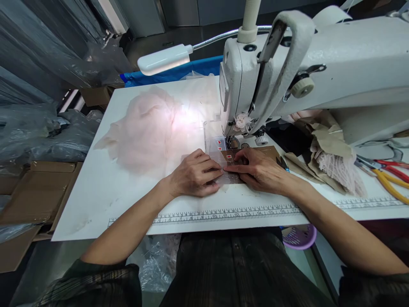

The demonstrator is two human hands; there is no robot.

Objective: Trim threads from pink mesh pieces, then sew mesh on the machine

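Observation:
Sheer pale pink fabric (147, 123) lies bunched on the white sewing table and runs toward the sewing machine (238, 81). With fingers curled, my left hand (198, 174) grips the fabric's near edge in front of the needle area. My right hand (260, 170) rests on the brown plate (236, 177) at the machine's bed, index finger stretched to the fabric edge and thumb bent in. Its fingertips meet the sheer cloth close to my left fingers. The presser foot (228, 143) sits just beyond both hands. Dark snips (283, 164) show beside my right wrist.
A lit lamp (164, 59) hangs over the fabric. Brown and lace scraps (332, 157) and yellow-handled scissors (390, 183) lie at right. A printed ruler (204, 216) runs along the table's front edge. Cardboard boxes (38, 192) stand at left, a purple basket (302, 238) below.

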